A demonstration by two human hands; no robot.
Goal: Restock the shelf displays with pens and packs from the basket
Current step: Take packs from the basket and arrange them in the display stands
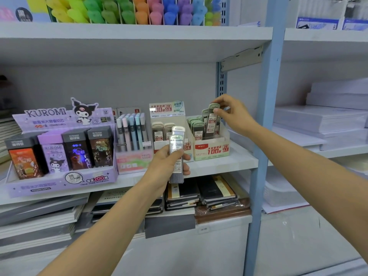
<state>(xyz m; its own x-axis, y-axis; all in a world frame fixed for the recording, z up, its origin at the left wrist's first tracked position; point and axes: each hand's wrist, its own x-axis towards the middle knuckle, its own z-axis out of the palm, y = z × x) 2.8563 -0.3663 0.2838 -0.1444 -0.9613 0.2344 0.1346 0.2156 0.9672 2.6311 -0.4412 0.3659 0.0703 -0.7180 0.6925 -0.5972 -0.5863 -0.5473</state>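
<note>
Alignment should guide the right grip (233, 112), pinched on a slim green-capped clear plastic lead pack (212, 122) partly inside the cream cardboard 0.7 display box (211, 151), seating it upright; left grip (165, 165) clamps two similar packs (176, 154) left of that box.

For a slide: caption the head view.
Right hand pinches a lead pack in the 0.7 box; left hand holds two packs.
</note>
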